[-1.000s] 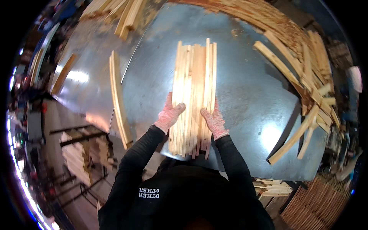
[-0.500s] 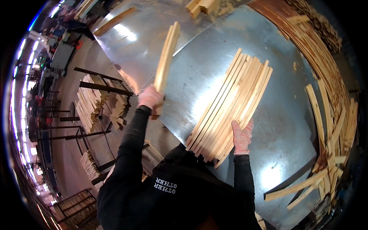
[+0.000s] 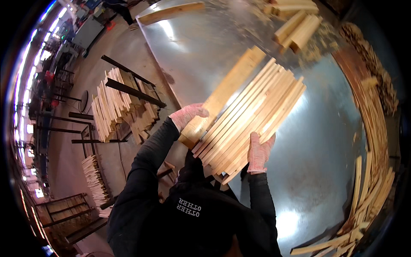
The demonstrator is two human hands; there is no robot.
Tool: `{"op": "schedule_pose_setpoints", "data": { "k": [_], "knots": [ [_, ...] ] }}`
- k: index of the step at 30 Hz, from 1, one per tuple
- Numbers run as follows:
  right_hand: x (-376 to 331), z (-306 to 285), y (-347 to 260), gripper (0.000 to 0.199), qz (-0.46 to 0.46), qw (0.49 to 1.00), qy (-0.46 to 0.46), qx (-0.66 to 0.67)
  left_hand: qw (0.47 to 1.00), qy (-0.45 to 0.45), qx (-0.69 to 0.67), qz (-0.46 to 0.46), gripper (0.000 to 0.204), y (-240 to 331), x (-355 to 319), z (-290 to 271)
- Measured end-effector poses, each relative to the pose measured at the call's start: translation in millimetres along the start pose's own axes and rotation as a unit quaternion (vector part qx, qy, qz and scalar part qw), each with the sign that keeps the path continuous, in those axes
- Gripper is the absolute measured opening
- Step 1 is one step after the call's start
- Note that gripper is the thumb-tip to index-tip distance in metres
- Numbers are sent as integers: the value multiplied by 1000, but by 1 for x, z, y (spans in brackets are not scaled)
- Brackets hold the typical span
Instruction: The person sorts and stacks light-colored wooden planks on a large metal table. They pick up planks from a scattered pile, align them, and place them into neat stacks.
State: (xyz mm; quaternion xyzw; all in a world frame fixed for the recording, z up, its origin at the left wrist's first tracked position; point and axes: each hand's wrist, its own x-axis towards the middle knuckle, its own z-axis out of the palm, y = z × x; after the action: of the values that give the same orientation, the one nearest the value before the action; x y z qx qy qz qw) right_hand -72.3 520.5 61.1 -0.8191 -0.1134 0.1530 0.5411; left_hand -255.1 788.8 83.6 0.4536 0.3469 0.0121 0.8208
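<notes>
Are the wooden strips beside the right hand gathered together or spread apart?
Gathered: the wooden strips lie closely side by side, though their ends are uneven; the right hand touches their edge.

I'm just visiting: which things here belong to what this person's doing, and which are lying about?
Seemingly in use:
row of wooden strips, in the right hand
wide wooden piece, in the left hand
metal table

Apparently lying about:
loose strips, lower right
short blocks, far end
racked wood
</notes>
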Motion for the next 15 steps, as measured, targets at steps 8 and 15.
{"op": "schedule_pose_setpoints", "data": {
  "k": [8, 15],
  "knots": [
    [44, 250, -76, 80, 54, 993, 44, 98, 996, -40, 84, 5, 48, 148, 45, -189],
    [92, 441, -153, 61, -47, 992, -30, 117, 959, 123, 238, 94, 50, 241, 62, -323]
  ]
}}
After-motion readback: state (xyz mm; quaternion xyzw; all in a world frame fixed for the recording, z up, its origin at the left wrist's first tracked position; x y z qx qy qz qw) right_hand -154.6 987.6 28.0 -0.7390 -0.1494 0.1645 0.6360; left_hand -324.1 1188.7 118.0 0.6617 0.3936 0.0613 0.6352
